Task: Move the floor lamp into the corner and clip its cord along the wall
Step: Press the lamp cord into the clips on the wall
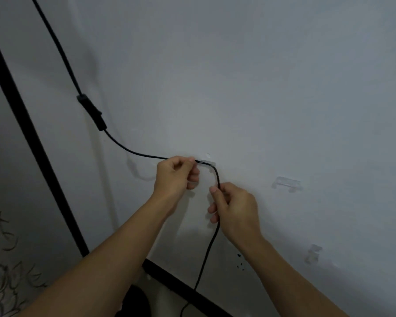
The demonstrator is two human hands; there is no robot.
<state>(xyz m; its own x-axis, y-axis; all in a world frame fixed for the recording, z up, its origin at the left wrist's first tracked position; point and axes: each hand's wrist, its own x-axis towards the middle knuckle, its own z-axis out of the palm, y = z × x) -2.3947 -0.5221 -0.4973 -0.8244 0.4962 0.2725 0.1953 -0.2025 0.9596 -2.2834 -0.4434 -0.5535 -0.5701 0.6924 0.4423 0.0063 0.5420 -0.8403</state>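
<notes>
A thin black cord (133,152) runs down the white wall (261,88) from the top left, through an inline switch (93,114), then across to a small clear clip (207,163) stuck on the wall. At the clip it bends and drops to the floor. My left hand (176,177) pinches the cord just left of the clip. My right hand (233,209) grips the hanging part of the cord just below the bend. The lamp itself is out of sight.
A black strip (32,138) runs diagonally down the left, and a black baseboard (181,287) follows the wall's foot. Two more clear clips (287,183) (313,253) are stuck on the wall to the right. A patterned panel (5,259) fills the lower left.
</notes>
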